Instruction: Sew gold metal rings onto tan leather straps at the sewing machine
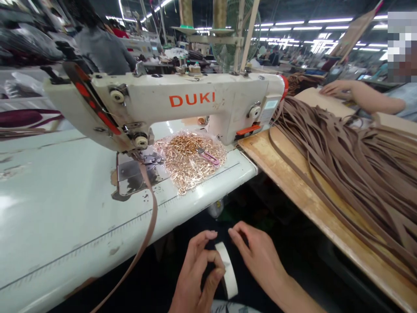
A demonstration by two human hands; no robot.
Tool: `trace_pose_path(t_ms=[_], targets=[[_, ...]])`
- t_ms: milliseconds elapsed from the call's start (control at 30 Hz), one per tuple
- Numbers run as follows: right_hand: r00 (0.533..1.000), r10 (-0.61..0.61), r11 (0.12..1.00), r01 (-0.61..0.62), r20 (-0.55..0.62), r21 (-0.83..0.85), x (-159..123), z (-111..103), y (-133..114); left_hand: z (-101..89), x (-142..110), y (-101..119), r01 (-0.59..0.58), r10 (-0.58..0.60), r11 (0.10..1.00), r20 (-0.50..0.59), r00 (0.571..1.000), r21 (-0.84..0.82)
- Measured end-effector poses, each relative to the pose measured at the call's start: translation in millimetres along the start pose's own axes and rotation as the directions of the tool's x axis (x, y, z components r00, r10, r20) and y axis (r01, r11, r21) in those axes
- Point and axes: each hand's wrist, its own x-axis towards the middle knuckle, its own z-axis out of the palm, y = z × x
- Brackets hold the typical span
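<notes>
My left hand [202,271] grips a roll of white tape [230,276] between thumb and fingers, below the front edge of the sewing table. Just right of the roll, my right hand [260,254] is closed, thumb and index finger drawn together; whether anything thin sits between them I cannot make out. The two hands are apart, with their fingertips facing each other. Beyond them stands a white sewing machine [192,98]. A brown strap [150,226] runs from under its needle area over the table edge.
A clear bag of gold-coloured metal hooks [187,169] lies on the sewing table [65,208], pink-handled thread snips [208,157] on top. To the right, many brown straps [352,165] cover a wooden board [293,187]. Another person's arm [374,95] reaches in there.
</notes>
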Motion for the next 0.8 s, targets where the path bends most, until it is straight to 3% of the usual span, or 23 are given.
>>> trace_pose_path(t_ms=[33,67,167,200,333,433,633,700,800], targets=[[0.996,-0.073,0.994,0.068,-0.053,-0.089,-1.9,-6.5,-5.3,-1.0,1.1,-0.3,0.056,-0.056,0.998,0.016,0.998,-0.04],[0.991,-0.13,0.987,0.125,-0.036,-0.104,-4.1,-12.4,-11.2,-1.4,1.9,-0.5,0.104,-0.102,0.992,0.027,0.994,-0.072],[0.952,-0.221,0.974,0.226,0.213,0.004,-9.6,-21.3,-24.3,0.5,3.5,-0.1,0.185,-0.183,0.975,0.028,0.983,-0.121],[0.941,-0.233,0.971,0.239,0.247,0.006,-10.5,-20.7,-25.4,1.4,3.8,0.4,0.193,-0.19,0.973,0.029,0.981,-0.126],[0.922,-0.324,0.935,0.346,0.21,-0.074,-9.6,-9.5,-17.0,3.3,3.7,2.2,0.183,-0.178,0.978,0.055,0.983,-0.104],[0.889,-0.418,0.901,0.432,0.187,-0.042,-8.1,-4.0,-11.3,3.8,2.3,3.2,0.168,-0.164,0.974,0.034,0.986,-0.153],[0.933,-0.351,0.93,0.336,0.084,0.152,-5.4,-7.3,-16.5,8.2,0.2,4.0,0.109,-0.172,0.84,-0.07,0.983,-0.531],[0.947,-0.318,0.927,0.298,0.053,0.226,-4.3,-7.2,-18.2,8.3,0.0,2.9,0.108,-0.176,0.822,-0.07,0.982,-0.559],[0.951,-0.308,0.929,0.3,0.005,0.216,-3.7,-4.7,-18.7,6.1,-1.2,-0.4,0.129,-0.173,0.864,-0.047,0.984,-0.486]])
